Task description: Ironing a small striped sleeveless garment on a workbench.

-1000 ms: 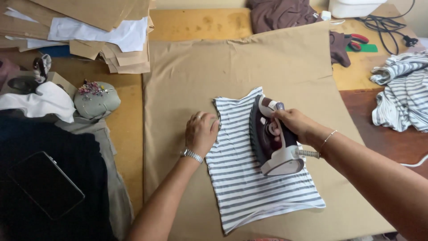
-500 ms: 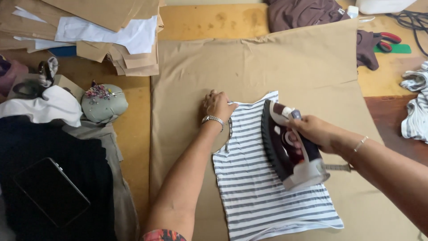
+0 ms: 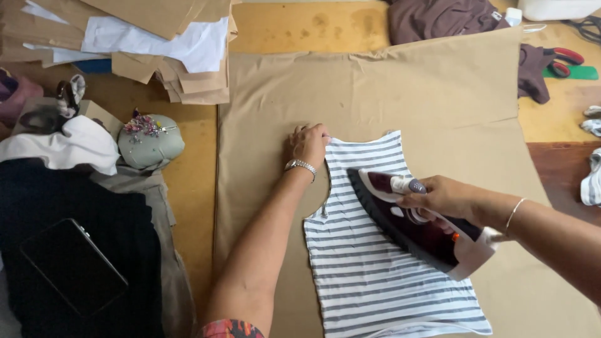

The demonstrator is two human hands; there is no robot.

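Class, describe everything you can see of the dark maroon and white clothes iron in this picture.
The dark maroon and white clothes iron has a glossy plastic-looking body, a white rear end and a small orange detail near the back. It lies soleplate down, tilted slightly, with its pointed nose toward the upper left, on the grey-and-white striped knit garment. The right hand grips its handle from above. The left hand presses the garment's top corner and does not touch the iron.
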